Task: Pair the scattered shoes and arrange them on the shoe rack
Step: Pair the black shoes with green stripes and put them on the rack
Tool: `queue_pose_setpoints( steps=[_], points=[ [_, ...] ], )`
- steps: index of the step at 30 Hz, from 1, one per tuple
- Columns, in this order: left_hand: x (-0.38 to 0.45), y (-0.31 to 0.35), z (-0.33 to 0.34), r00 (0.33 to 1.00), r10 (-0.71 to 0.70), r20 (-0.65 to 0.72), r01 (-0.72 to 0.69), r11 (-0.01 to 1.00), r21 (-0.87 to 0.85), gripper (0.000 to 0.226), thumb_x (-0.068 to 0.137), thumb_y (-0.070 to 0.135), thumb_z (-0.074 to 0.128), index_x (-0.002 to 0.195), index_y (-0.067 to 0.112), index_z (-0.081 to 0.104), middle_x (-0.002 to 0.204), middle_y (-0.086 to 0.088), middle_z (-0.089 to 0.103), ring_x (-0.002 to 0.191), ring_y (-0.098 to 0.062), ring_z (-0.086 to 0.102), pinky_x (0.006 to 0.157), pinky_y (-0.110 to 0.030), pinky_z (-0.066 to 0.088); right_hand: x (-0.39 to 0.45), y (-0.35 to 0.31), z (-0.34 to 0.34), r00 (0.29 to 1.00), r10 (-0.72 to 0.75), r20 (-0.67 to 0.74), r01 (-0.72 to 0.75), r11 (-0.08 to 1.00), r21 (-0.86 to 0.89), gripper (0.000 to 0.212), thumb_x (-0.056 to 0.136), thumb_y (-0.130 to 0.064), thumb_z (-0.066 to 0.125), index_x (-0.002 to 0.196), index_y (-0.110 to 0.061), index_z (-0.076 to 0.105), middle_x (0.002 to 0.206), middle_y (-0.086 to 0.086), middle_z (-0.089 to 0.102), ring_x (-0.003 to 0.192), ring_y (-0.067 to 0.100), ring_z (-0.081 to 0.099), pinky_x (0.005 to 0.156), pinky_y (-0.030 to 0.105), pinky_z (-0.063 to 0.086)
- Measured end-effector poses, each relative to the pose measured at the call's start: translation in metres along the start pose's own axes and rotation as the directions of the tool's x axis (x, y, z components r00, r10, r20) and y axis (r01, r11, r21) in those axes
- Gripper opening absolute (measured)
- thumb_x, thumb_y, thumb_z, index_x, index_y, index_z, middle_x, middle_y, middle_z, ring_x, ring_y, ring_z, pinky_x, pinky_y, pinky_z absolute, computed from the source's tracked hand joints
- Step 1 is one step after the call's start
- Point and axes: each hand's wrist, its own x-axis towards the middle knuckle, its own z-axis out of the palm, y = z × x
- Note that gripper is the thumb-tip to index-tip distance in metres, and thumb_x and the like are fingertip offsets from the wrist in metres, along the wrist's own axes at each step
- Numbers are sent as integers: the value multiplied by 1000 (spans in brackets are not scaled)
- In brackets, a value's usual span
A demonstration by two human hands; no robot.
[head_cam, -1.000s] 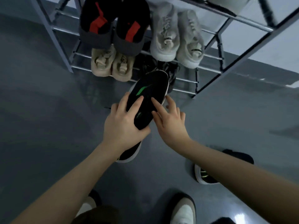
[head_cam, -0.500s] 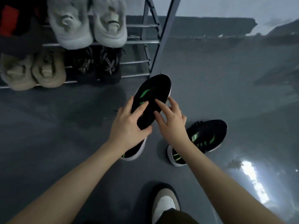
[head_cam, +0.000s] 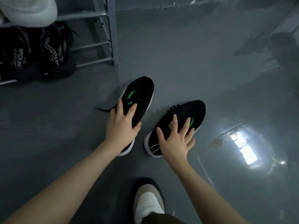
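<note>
Left grip point(head_cam: 120, 126): fingers curled round 1 black green-striped shoe point(head_cam: 137, 101).
Right grip point(head_cam: 175, 139): fingers spread, flat on matching shoe point(head_cam: 184, 117).
Floor point(head_cam: 186, 62): both shoes near shoe rack point(head_cam: 111, 29).

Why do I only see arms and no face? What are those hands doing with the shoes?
The camera sits on the person's head and looks down, so you see only their arms, like your own when you look at your hands. The left hand grips a black sneaker with green stripes and a white sole. The right hand reaches with spread fingers over the matching black sneaker lying on the shiny grey floor; I cannot tell whether it touches yet. At the top left stands a grey metal shoe rack with a pair of black shoes with white lettering already on it. At the bottom is the person's own beige and white shoe.
</note>
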Motion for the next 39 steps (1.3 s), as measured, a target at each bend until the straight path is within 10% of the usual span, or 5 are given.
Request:
queue_pose_setpoints(
  steps=[7, 12, 19, 30, 39],
  points=[
    [-12, 0, 1, 993, -106, 45, 97, 981, 166, 75, 82, 54, 56, 145, 28, 24, 140, -27, 30, 112, -45, 43, 85, -48, 43, 14, -22, 11, 989, 103, 108, -121, 976, 178, 90, 76, -67, 52, 143, -47, -5, 157, 2, -15, 142, 34, -12, 110, 61, 10],
    [-15, -9, -13, 999, -33, -5, 33, 996, 87, 64, 78, 41, 67, 135, 25, 44, 107, -19, 53, 86, -38, 50, 59, -40, 45, 4, -12, 16, 994, -96, -47, 105, 965, 241, 67, 83, -40, 59, 141, -41, 27, 157, 2, 7, 143, 27, 5, 110, 57, 16],
    [-41, -49, -40, 964, -207, -167, 210, 978, 4, 57, 74, 38, 72, 127, 24, 55, 109, -16, 58, 88, -39, 52, 63, -43, 47, -9, -38, 34, 841, -531, -101, 535, 793, 290, 52, 79, -15, 59, 130, -23, 53, 151, 16, 26, 135, 37, 27, 103, 57, 35],
    [-73, -69, -35, 949, -311, -44, 314, 934, 173, 83, 76, 61, 56, 145, 31, 21, 143, -25, 25, 114, -46, 38, 86, -53, 41, -26, -53, 40, 862, -493, 117, 505, 855, -120, 67, 79, -73, 32, 141, -50, 22, 158, 2, -6, 143, 36, -8, 107, 65, -4],
    [-111, -77, -33, 957, -291, -21, 289, 938, 191, 87, 73, 52, 66, 145, 37, 20, 137, -26, 30, 99, -45, 48, 82, -50, 45, -48, -43, 44, 927, -358, 108, 372, 916, -152, 78, 80, -68, 48, 142, -53, 2, 157, 9, -10, 140, 41, 2, 103, 58, 29]
  ],
)
